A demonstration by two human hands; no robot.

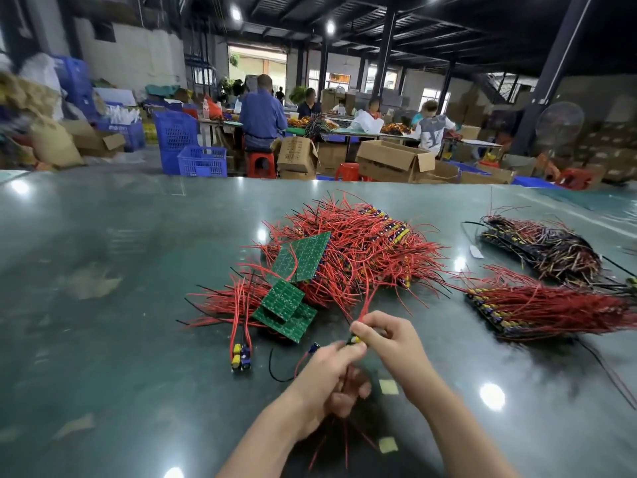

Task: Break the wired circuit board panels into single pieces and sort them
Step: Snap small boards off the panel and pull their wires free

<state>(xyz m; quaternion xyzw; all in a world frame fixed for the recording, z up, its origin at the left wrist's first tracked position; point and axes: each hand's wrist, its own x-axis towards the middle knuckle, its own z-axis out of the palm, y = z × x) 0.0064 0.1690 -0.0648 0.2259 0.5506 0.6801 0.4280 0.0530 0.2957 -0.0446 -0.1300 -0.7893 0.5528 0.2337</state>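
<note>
So both hands are working one small piece right over the near edge of the green worktop [103,236]. The right hand [389,339] has its fingers curled and pinching a tiny board piece [355,339] with a yellow part on it, red wire trailing up and away from it, while the left hand [327,377] pinches the same bit from the other side and also seems to be clutching a bunch of wires in its lower fingers. Looks to me like the classic two-sided grip for snapping a piece off, one hand on each side of the break line. It's blurry there, so I can't tell if it's already split. The big heap of red-wired panels [348,257] sits just beyond the hands, easy to reach, green undersides showing on a few. A couple of separated pieces [240,357] lie off to the left, which I'd guess is the sort spot. Neater bundles, one red-wired [537,308] and one dark-wired [544,250], are parked to the right, well apart from the heap, probably so they don't get mixed up.
</note>
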